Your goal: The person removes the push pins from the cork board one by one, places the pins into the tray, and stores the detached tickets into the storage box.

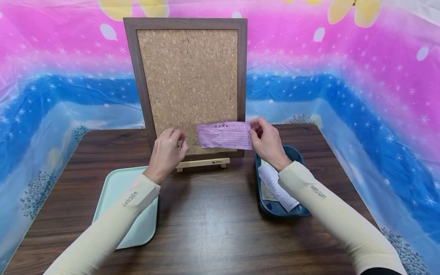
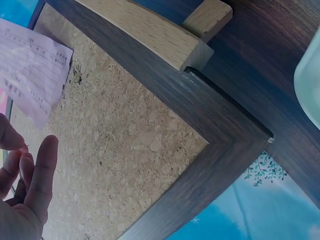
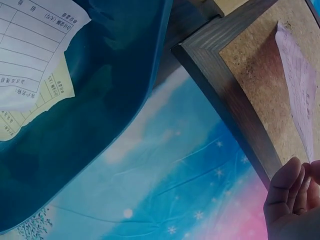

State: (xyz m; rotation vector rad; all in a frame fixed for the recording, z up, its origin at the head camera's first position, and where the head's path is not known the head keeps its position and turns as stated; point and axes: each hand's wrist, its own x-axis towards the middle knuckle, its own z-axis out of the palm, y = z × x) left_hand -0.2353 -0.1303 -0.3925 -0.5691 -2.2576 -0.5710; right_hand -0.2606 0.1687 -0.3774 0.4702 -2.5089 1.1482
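Observation:
In front of the lower part of a cork board is a pink printed paper slip. My right hand pinches the slip's right edge between thumb and fingers. To the left of the slip, my left hand has its thumb and fingertip together. The left wrist view shows a tiny pointed tip between them, like a small pin, mostly hidden by the fingers. In the right wrist view the slip stands at an angle to the cork, and I cannot tell whether it touches.
A small wooden easel supports the framed board. On the right, a dark blue tray holds white and yellow printed slips. A pale green tray lies at left under my forearm. Patterned cloth surrounds the brown table.

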